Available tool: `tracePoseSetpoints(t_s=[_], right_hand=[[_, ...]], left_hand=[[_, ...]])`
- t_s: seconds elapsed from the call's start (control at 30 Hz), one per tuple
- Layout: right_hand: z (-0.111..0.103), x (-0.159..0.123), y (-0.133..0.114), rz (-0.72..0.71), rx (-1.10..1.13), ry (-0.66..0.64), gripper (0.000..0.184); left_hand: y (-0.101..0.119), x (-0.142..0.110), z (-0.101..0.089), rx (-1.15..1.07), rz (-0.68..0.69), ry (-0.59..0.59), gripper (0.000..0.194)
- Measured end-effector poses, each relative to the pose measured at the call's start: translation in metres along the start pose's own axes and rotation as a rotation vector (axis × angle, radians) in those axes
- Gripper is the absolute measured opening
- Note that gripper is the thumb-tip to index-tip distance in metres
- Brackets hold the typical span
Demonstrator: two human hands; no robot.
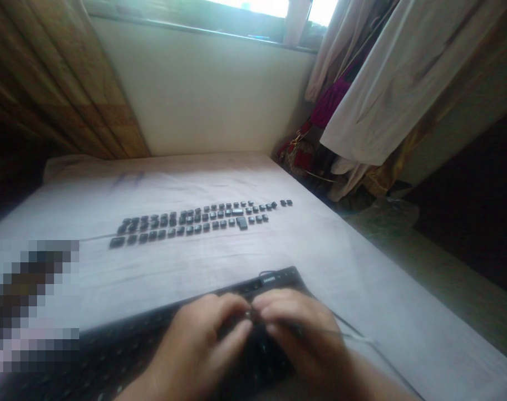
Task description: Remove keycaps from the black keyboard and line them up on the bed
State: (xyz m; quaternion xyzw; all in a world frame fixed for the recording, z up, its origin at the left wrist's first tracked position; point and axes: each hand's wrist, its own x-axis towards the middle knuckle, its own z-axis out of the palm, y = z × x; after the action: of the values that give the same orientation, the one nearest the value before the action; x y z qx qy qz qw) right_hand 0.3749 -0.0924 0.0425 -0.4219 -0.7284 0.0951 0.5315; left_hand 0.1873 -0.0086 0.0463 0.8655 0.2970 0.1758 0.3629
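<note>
Left grip (207,331), right grip (301,320) close together; black keyboard (119,351) directly beneath.

The person's left hand (197,331) and right hand (305,328), in the lower middle of the frame, were bare. The left forearm (147,381) and right forearm (364,376) were uncovered as far as the bottom edge showed them. The left hand had a broad, smoothly rounded back and a sturdy thumb (234,340) with a blunt tip. The right hand's fingers (278,306) looked rounded and smooth; blur hid nails and creases.
</note>
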Motion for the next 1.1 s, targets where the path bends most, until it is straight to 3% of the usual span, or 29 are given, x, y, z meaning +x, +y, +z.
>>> tracePoseSetpoints(t_s=[0.27, 0.5, 0.57, 0.9, 1.0, 1.1], right_hand=[[-0.004, -0.005, 0.006, 0.015, -0.049, 0.060, 0.019], [-0.002, -0.001, -0.001, 0.037, -0.212, -0.025, 0.021], [0.000, -0.001, 0.000, 0.032, -0.236, -0.038, 0.027], [0.007, -0.003, 0.002, 0.087, -0.138, -0.086, 0.018], [-0.004, 0.004, 0.002, 0.162, -0.112, -0.098, 0.012], [-0.032, 0.022, 0.017, 0.265, -0.130, -0.077, 0.012]], left_hand=[[-0.001, 0.002, -0.004, -0.193, -0.135, -0.032, 0.016], [0.006, 0.003, -0.006, -0.442, -0.305, -0.072, 0.020], [0.007, 0.002, -0.005, -0.477, -0.283, -0.069, 0.019], [0.006, 0.001, -0.001, -0.488, -0.189, -0.075, 0.013], [0.002, 0.000, -0.004, -0.320, -0.096, 0.006, 0.012], [-0.005, -0.002, -0.008, -0.087, 0.032, 0.131, 0.014]])
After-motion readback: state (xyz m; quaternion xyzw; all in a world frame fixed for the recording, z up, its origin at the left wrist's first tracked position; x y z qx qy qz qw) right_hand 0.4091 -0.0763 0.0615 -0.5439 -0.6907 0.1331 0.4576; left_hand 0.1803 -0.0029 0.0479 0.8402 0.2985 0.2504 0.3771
